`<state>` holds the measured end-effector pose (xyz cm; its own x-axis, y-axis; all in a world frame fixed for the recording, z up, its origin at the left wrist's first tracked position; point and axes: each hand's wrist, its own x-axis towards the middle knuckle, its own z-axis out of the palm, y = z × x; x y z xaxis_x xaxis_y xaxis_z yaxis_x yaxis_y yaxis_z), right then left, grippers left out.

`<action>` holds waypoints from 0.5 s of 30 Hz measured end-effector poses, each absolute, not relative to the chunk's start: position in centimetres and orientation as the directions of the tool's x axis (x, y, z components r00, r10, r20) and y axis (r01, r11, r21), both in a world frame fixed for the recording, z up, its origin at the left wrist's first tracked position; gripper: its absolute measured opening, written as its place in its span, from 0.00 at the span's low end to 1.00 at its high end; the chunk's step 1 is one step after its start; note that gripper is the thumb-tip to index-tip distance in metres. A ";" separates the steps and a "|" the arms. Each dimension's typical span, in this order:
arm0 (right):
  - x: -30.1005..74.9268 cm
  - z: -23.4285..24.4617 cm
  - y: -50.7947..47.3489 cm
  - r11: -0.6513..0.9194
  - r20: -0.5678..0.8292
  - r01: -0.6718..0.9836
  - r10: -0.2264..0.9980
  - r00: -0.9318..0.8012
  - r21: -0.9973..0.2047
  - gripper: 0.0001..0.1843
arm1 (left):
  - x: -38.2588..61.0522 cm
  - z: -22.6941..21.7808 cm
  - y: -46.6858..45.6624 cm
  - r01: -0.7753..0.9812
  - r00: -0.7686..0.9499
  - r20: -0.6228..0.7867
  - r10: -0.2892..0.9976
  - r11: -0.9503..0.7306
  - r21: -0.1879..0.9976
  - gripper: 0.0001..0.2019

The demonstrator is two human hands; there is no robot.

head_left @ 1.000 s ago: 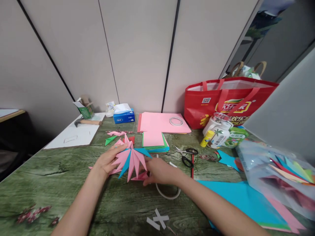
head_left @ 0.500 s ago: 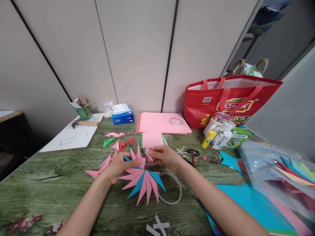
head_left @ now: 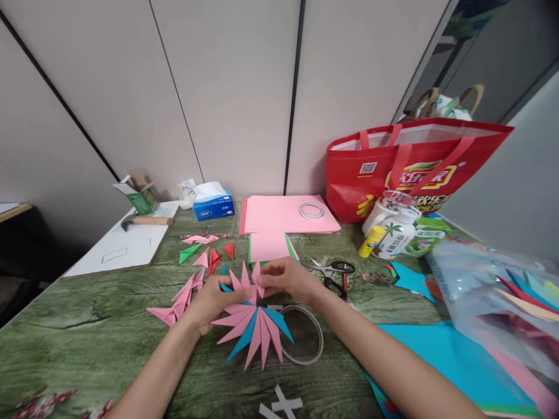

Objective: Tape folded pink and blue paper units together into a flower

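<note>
A spiky paper star (head_left: 255,326) of pink and blue folded points lies on the green table (head_left: 87,326) in front of me. My left hand (head_left: 213,302) grips its left side, fingers curled over the pink points. My right hand (head_left: 286,278) pinches a pink folded point (head_left: 257,274) at the star's top edge. More loose pink points (head_left: 174,302) lie just left of my left hand.
A tape ring (head_left: 305,340) lies right of the star. Scissors (head_left: 336,273), pink paper sheets (head_left: 283,218), small folded pieces (head_left: 209,256), a tissue box (head_left: 212,203), a red bag (head_left: 414,169), a glue stick (head_left: 369,241), blue sheets (head_left: 437,361) and a plastic bag (head_left: 502,297) surround it.
The star has come nearer to me and now lies flatter on the table. My right hand rose from its lower right side to its top edge, pinching a pink point.
</note>
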<state>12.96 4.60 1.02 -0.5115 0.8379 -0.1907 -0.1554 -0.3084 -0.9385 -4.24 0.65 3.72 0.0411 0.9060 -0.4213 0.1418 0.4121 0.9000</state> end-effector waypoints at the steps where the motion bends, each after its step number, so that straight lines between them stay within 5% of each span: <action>1: 12.9 1.0 4.5 -0.301 -0.186 -0.152 0.840 -0.510 -0.942 0.19 | -4.3 3.6 0.7 0.143 0.035 -0.421 0.906 0.413 0.900 0.15; 15: 12.5 1.1 4.1 -0.246 -0.153 -0.129 0.857 -0.491 -0.961 0.22 | -4.3 3.8 0.6 0.133 0.037 -0.389 0.921 0.381 0.915 0.13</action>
